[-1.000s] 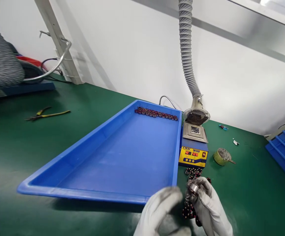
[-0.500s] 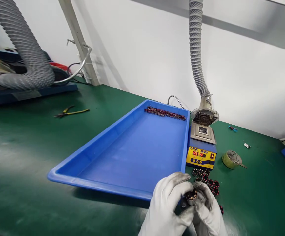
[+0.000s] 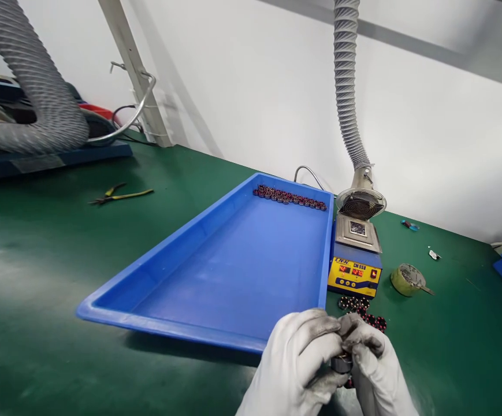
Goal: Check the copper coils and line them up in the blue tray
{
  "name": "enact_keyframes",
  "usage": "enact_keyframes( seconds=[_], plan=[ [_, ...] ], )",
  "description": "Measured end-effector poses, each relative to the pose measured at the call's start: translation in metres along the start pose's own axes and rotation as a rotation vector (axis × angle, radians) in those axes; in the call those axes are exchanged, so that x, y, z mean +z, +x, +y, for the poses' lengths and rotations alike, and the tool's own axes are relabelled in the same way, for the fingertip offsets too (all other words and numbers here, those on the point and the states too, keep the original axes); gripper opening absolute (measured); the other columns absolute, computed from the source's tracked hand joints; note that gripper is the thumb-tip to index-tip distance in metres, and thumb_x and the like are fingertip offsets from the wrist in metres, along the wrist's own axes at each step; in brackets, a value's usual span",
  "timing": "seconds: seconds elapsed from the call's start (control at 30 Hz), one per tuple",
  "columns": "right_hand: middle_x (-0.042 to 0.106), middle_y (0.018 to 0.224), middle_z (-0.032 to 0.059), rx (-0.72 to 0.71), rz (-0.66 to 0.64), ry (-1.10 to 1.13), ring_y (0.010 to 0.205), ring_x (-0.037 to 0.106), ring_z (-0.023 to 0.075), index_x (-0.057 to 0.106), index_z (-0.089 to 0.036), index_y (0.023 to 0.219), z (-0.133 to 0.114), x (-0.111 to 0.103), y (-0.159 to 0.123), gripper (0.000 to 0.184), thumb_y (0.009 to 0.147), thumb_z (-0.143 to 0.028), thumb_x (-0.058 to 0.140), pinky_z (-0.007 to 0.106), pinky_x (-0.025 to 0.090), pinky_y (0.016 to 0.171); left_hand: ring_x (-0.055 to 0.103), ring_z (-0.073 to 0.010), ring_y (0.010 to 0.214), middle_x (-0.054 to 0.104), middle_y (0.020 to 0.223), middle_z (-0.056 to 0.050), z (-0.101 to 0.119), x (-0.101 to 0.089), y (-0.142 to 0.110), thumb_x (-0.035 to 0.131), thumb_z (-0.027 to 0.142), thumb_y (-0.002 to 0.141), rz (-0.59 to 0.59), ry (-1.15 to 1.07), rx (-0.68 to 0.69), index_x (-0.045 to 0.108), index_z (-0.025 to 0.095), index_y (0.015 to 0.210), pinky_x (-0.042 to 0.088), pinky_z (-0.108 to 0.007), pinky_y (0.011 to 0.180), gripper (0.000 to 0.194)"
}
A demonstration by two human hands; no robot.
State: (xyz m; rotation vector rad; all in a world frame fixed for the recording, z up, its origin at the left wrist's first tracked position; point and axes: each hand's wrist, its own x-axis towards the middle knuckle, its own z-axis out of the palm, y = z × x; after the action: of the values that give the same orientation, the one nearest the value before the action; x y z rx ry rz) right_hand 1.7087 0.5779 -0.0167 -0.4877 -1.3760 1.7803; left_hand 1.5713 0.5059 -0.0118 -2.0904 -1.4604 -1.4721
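Both of my hands wear white gloves with grey-smudged fingertips. My left hand grips a small round motor stator, dark-sided with copper-coloured bits at its top. Pressed close against it on the right, my right hand has its thumb and fingers pinched together at the stator's upper edge. Whether a fine wire is in that pinch I cannot make out. Just beyond the hands lie several loose stators on the green table, partly hidden by my fingers.
A long blue tray holds packed rows of stators at its far end. Right of it stand a solder pot beneath a fume hose, and a small tin. Pliers lie left.
The stator has tilted so its side faces me more. My right fingers have moved up and over its top edge into a tighter pinch. The camera view has shifted slightly.
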Motion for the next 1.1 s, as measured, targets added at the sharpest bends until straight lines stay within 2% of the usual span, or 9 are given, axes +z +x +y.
enact_keyframes(
  seconds=[0.1, 0.17, 0.4, 0.6, 0.7, 0.8, 0.9, 1.0, 1.1],
  plan=[
    [0.064, 0.077, 0.0024, 0.154, 0.061, 0.274, 0.076, 0.059, 0.0161, 0.069, -0.025, 0.071, 0.002, 0.002, 0.000, 0.014, 0.068, -0.038, 0.071, 0.028, 0.049, 0.070, 0.051, -0.0157, 0.102, 0.061, 0.099, -0.005, 0.000, -0.001, 0.002, 0.036, 0.033, 0.095, 0.029, 0.085, 0.048, 0.050, 0.016, 0.097, 0.038, -0.029, 0.087, 0.022],
    [0.067, 0.080, 0.0023, 0.176, 0.095, 0.348, 0.079, 0.061, 0.0163, 0.070, -0.026, 0.075, 0.003, 0.003, -0.002, 0.015, 0.067, -0.039, 0.073, 0.028, 0.050, 0.072, 0.052, -0.0159, 0.101, 0.062, 0.097, -0.004, 0.000, -0.003, 0.002, 0.036, 0.030, 0.095, 0.053, 0.145, 0.058, 0.051, 0.016, 0.096, 0.038, -0.030, 0.087, 0.020],
    [0.070, 0.091, 0.0062, 0.125, 0.418, 0.073, 0.086, 0.063, 0.0219, 0.069, -0.022, 0.090, 0.015, 0.022, -0.020, 0.033, 0.062, -0.036, 0.077, 0.033, 0.049, 0.083, 0.053, -0.0213, 0.101, 0.064, 0.097, -0.006, 0.006, -0.004, -0.001, 0.045, 0.018, 0.088, 0.094, 0.356, 0.089, 0.055, 0.013, 0.095, 0.038, -0.036, 0.089, 0.013],
    [0.069, 0.093, 0.0050, 0.121, 0.300, 0.099, 0.088, 0.063, 0.0239, 0.067, -0.025, 0.090, 0.031, 0.022, -0.013, 0.039, 0.054, -0.026, 0.082, 0.034, 0.052, 0.080, 0.055, -0.0203, 0.097, 0.064, 0.096, -0.004, 0.007, -0.005, 0.003, 0.036, 0.010, 0.087, 0.088, 0.382, 0.085, 0.056, 0.014, 0.094, 0.039, -0.035, 0.085, 0.021],
    [0.069, 0.089, 0.0040, 0.155, 0.259, 0.133, 0.081, 0.064, 0.0214, 0.067, -0.025, 0.085, 0.035, 0.012, -0.006, 0.025, 0.063, -0.031, 0.076, 0.033, 0.053, 0.073, 0.054, -0.0208, 0.097, 0.063, 0.098, -0.005, 0.005, -0.006, 0.004, 0.035, 0.013, 0.089, 0.058, 0.269, 0.027, 0.055, 0.014, 0.094, 0.039, -0.036, 0.085, 0.021],
    [0.068, 0.090, 0.0049, 0.172, 0.219, 0.205, 0.079, 0.064, 0.0206, 0.066, -0.024, 0.090, 0.034, 0.006, -0.005, 0.030, 0.064, -0.034, 0.075, 0.034, 0.052, 0.073, 0.056, -0.0193, 0.090, 0.063, 0.094, -0.004, 0.000, -0.005, 0.006, 0.040, 0.021, 0.090, -0.032, 0.022, -0.076, 0.055, 0.017, 0.094, 0.042, -0.034, 0.077, 0.016],
    [0.068, 0.088, 0.0052, 0.228, 0.186, 0.329, 0.076, 0.064, 0.0197, 0.065, -0.023, 0.092, 0.031, 0.009, -0.007, 0.033, 0.062, -0.032, 0.077, 0.035, 0.052, 0.073, 0.058, -0.0174, 0.084, 0.064, 0.093, -0.003, -0.010, 0.001, 0.007, 0.053, 0.019, 0.083, -0.091, -0.305, -0.205, 0.060, 0.020, 0.095, 0.044, -0.031, 0.074, 0.014],
    [0.068, 0.087, 0.0046, 0.274, 0.185, 0.406, 0.077, 0.064, 0.0190, 0.065, -0.022, 0.090, 0.026, 0.014, -0.007, 0.028, 0.065, -0.028, 0.076, 0.036, 0.052, 0.073, 0.059, -0.0178, 0.081, 0.067, 0.083, -0.003, -0.019, 0.013, 0.008, 0.060, 0.016, 0.070, -0.026, -0.615, -0.405, 0.068, 0.021, 0.079, 0.046, -0.029, 0.076, 0.013],
    [0.069, 0.086, 0.0047, 0.277, 0.170, 0.446, 0.077, 0.064, 0.0185, 0.066, -0.021, 0.089, 0.023, 0.014, -0.008, 0.027, 0.065, -0.027, 0.076, 0.035, 0.053, 0.073, 0.061, -0.0184, 0.077, 0.067, 0.074, -0.004, -0.025, 0.021, 0.007, 0.056, 0.018, 0.068, 0.088, -0.729, -0.589, 0.067, 0.018, 0.065, 0.049, -0.027, 0.073, 0.011]
  ],
)
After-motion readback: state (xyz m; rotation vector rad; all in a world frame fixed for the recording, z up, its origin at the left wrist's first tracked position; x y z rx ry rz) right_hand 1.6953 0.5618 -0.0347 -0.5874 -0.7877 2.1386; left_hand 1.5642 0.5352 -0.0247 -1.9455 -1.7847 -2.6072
